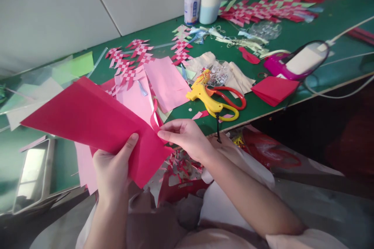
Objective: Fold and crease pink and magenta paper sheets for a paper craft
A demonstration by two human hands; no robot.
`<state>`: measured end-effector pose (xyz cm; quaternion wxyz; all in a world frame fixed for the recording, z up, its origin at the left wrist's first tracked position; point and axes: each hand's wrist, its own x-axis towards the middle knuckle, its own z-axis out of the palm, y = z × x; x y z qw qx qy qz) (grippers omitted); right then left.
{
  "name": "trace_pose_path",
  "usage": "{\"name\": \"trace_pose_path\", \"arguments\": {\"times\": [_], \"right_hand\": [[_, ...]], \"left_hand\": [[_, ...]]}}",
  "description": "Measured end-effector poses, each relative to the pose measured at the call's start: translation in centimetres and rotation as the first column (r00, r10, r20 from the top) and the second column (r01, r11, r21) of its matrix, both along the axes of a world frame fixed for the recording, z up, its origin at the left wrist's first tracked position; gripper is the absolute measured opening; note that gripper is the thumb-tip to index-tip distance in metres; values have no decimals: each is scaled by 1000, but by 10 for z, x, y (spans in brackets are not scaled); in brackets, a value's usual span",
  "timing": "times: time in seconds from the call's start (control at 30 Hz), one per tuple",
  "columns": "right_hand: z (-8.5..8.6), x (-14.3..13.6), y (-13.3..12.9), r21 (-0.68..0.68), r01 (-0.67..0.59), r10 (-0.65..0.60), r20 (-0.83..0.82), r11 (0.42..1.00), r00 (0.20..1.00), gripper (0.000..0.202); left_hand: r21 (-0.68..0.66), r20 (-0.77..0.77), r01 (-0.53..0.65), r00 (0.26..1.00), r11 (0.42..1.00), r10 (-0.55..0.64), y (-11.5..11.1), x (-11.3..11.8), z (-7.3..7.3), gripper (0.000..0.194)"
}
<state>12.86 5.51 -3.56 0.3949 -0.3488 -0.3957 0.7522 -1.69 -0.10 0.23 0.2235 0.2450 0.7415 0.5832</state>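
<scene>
Red paper (pixel 93 118): a large, flat piece, apparently folded or layered, held in the air in front of you, over the near edge of the green worktop (pixel 339 11).
Left hand (pixel 112 165): your grip is clamped on the paper's near edge, thumb on top, the other fingers hidden beneath.
Right hand (pixel 187 136): your thumb and forefinger are together, pinching a narrow red strip (pixel 154 113) beside the paper; whether it is fully cut free, you cannot tell from here.
Weight and stiffness: probably very light, firm enough to stay flat, yet quick to crease under a hard thumb.
Surface: looks smooth, so layers may slide; hold them together near the middle.
Strip: curls softly and would likely tear if tugged; best taken close to the paper.
Nearby: pink sheets (pixel 168 83) and a yellow tool (pixel 201 93) lie beyond your hands.
</scene>
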Motion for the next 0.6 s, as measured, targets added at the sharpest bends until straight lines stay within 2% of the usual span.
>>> {"name": "trace_pose_path", "arguments": {"times": [0.23, 0.6], "right_hand": [[2, 1, 1, 30, 61, -63, 64, 998, 996, 23], [5, -8, -2, -50, 166, -168, -34, 985, 985, 28]], "left_hand": [[-40, 303, 160, 943, 986, -141, 0, -2, 1, 40], [0, 237, 67, 969, 998, -65, 0, 5, 1, 33]]}}
